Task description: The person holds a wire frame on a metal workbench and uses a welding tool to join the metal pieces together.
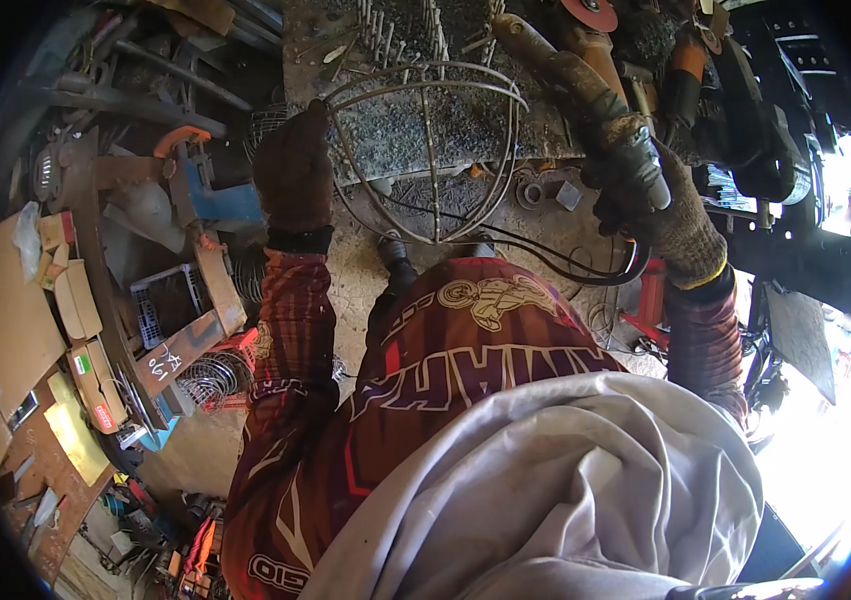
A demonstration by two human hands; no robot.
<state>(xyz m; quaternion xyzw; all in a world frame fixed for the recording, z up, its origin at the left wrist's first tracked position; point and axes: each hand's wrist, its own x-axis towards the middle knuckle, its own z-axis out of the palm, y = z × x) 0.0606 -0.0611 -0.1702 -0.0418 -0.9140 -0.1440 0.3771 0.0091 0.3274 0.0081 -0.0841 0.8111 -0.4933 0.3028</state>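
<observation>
Grey wire frame in left grip, tool in right grip

Findings: the left grip (291, 165), in a dark brown glove, appears closed on the rim of the wire frame (429, 150); the exact finger contact is hidden in shadow. The frame, a hoop with curved ribs, lies to the right of that grip and overlaps the near edge of the counter (310, 45) in view. Whether it rests there cannot be told.

The right grip (680, 215), in a knitted glove, is wrapped around a stained tube-shaped tool (570, 80), which points ahead and leftward. A black cable (575, 272) hangs just below that grip; its connection is not confirmed. Metal pins (377, 32) stand upright beyond the frame.

Assessment: the step appears to be positioning the frame, with the tool apart from it. The next move would call for a steady left grip and a clear view of any joint before contact.
</observation>
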